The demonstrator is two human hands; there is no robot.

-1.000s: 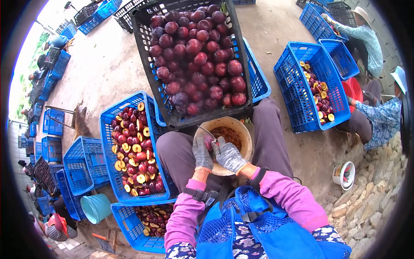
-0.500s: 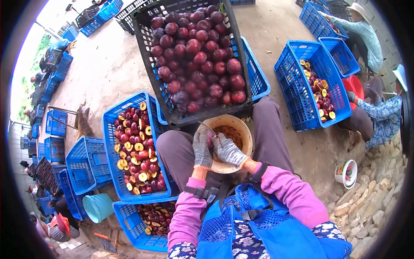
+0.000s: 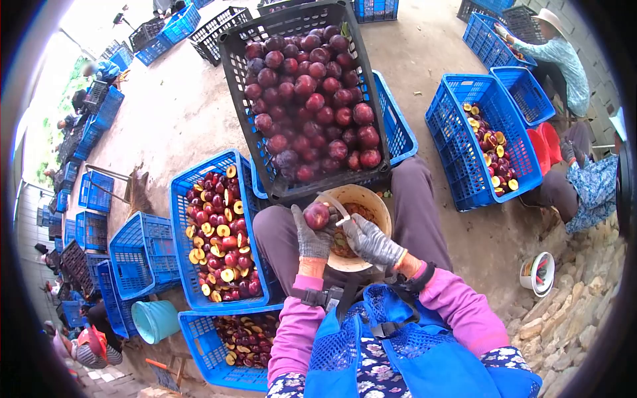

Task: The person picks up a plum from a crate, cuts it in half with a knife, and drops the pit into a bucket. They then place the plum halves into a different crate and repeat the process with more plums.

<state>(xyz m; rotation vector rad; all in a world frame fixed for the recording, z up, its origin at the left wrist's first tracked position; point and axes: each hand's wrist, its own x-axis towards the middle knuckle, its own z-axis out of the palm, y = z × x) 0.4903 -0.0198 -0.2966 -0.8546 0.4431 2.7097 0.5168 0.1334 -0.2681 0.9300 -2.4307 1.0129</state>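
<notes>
My left hand (image 3: 309,240), in a grey knitted glove, is closed around a whole dark red plum (image 3: 317,215) above the bucket's left side. In my right hand (image 3: 369,240), gloved the same way, is a small knife (image 3: 334,204) with a thin, pale, slightly curved blade. Its blade points up and left, just beside the plum; the handle is mostly hidden in my fist. Below both hands, between my knees, stands a cream bucket (image 3: 381,213) with brownish bits inside. Beyond it, a black crate (image 3: 292,194) full of whole plums tilts toward me.
At my left, a blue crate (image 3: 174,219) holds halved plums, and another blue crate (image 3: 192,338) of pieces stands nearer. A turquoise bucket (image 3: 154,322) is further left. On the right are a blue crate (image 3: 458,169) of halves, a co-worker (image 3: 594,192) and a white bucket (image 3: 537,274).
My hands have moved apart. The plum now shows clearly in my left hand, and the knife has swung to the right with my right hand. The view has shifted slightly.
</notes>
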